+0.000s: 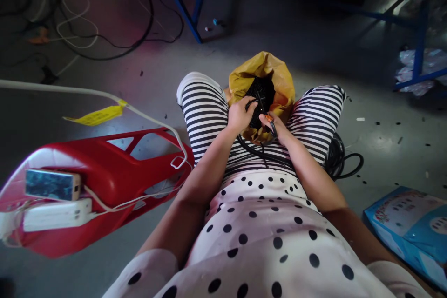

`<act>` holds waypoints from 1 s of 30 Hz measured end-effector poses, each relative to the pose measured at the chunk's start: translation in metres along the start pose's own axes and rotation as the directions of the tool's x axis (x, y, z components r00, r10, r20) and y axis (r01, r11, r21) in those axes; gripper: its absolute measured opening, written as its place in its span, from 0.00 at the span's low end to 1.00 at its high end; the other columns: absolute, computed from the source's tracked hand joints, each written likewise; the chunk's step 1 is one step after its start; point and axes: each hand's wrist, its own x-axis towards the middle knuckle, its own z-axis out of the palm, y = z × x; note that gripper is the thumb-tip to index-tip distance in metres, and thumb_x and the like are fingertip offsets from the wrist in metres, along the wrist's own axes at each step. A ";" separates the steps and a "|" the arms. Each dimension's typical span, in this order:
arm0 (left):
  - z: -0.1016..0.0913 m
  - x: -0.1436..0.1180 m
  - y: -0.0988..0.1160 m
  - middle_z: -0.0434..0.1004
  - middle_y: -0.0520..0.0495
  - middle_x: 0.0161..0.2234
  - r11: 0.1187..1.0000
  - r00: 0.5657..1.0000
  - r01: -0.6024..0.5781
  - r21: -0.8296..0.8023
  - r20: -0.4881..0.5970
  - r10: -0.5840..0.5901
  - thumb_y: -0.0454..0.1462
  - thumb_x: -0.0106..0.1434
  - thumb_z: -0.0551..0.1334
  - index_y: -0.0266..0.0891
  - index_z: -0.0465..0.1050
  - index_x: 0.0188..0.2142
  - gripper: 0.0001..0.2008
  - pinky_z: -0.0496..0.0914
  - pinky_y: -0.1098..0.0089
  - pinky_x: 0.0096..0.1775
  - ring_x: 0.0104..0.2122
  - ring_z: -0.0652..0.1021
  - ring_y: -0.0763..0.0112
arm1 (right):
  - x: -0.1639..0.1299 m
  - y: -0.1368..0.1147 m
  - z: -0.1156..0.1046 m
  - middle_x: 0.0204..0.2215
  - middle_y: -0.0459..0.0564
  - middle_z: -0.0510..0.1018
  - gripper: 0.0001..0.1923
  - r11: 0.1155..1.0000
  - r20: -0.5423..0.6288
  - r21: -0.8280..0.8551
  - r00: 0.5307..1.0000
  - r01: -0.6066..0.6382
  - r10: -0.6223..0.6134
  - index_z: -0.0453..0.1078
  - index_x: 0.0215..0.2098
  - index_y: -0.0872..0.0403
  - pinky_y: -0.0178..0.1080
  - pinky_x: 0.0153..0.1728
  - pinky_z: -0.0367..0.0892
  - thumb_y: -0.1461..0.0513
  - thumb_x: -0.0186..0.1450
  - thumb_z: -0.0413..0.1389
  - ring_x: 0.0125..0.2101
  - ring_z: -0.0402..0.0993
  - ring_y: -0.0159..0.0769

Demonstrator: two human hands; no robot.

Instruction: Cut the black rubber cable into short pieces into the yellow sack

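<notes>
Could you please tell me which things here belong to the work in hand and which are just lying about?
In hand: left hand, right hand, yellow bag, black cable.
Lying about: red stool, phone, white power strip, blue box.

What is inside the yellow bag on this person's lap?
The yellow bag holds a dark tangle of black cable. The left hand grips part of it at the opening; the right hand holds a small orange-tipped piece. Anything deeper is hidden.

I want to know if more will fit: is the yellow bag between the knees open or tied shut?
Open: the yellow bag has its mouth spread wide, showing black cables inside.
</notes>
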 end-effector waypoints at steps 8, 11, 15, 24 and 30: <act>-0.006 0.000 0.003 0.87 0.43 0.49 0.988 0.985 -0.036 0.148 0.175 0.009 0.38 0.74 0.61 0.41 0.82 0.52 0.13 0.75 0.64 0.51 0.47 0.84 0.59 | 0.007 0.004 -0.003 0.28 0.45 0.71 0.42 1.000 0.008 0.000 0.999 -0.031 0.031 0.65 0.37 0.50 0.39 0.31 0.66 0.25 0.50 0.65 0.30 0.69 0.35; -0.004 0.001 -0.004 0.87 0.43 0.49 0.985 0.957 -0.072 0.158 0.289 0.024 0.37 0.73 0.60 0.41 0.82 0.52 0.14 0.75 0.63 0.51 0.47 0.84 0.58 | 0.017 0.009 -0.004 0.28 0.46 0.73 0.39 0.998 0.035 -0.025 0.998 -0.056 0.057 0.68 0.37 0.50 0.40 0.33 0.67 0.27 0.54 0.65 0.30 0.71 0.37; 0.001 0.003 -0.017 0.86 0.41 0.50 0.982 0.931 -0.092 0.167 0.363 0.025 0.37 0.72 0.59 0.41 0.81 0.54 0.16 0.75 0.62 0.53 0.50 0.83 0.56 | 0.025 0.015 -0.004 0.27 0.47 0.75 0.38 0.989 -0.012 -0.093 0.994 -0.114 0.113 0.68 0.34 0.52 0.39 0.32 0.66 0.28 0.53 0.66 0.30 0.71 0.36; 0.007 0.011 -0.032 0.85 0.42 0.45 0.988 0.915 -0.021 0.154 0.402 -0.043 0.38 0.71 0.60 0.40 0.81 0.52 0.14 0.74 0.60 0.51 0.46 0.82 0.55 | 0.027 0.024 -0.002 0.23 0.45 0.70 0.36 0.938 -0.123 -0.315 0.986 -0.145 0.111 0.65 0.28 0.52 0.38 0.27 0.57 0.30 0.57 0.65 0.26 0.65 0.33; 0.016 0.012 -0.028 0.85 0.40 0.48 0.954 0.926 0.151 0.261 0.300 -0.229 0.40 0.73 0.60 0.41 0.80 0.53 0.14 0.73 0.59 0.52 0.49 0.81 0.54 | 0.037 0.034 -0.001 0.20 0.47 0.69 0.35 0.930 -0.163 -0.344 0.984 -0.129 0.076 0.65 0.25 0.51 0.37 0.23 0.59 0.30 0.57 0.66 0.23 0.66 0.35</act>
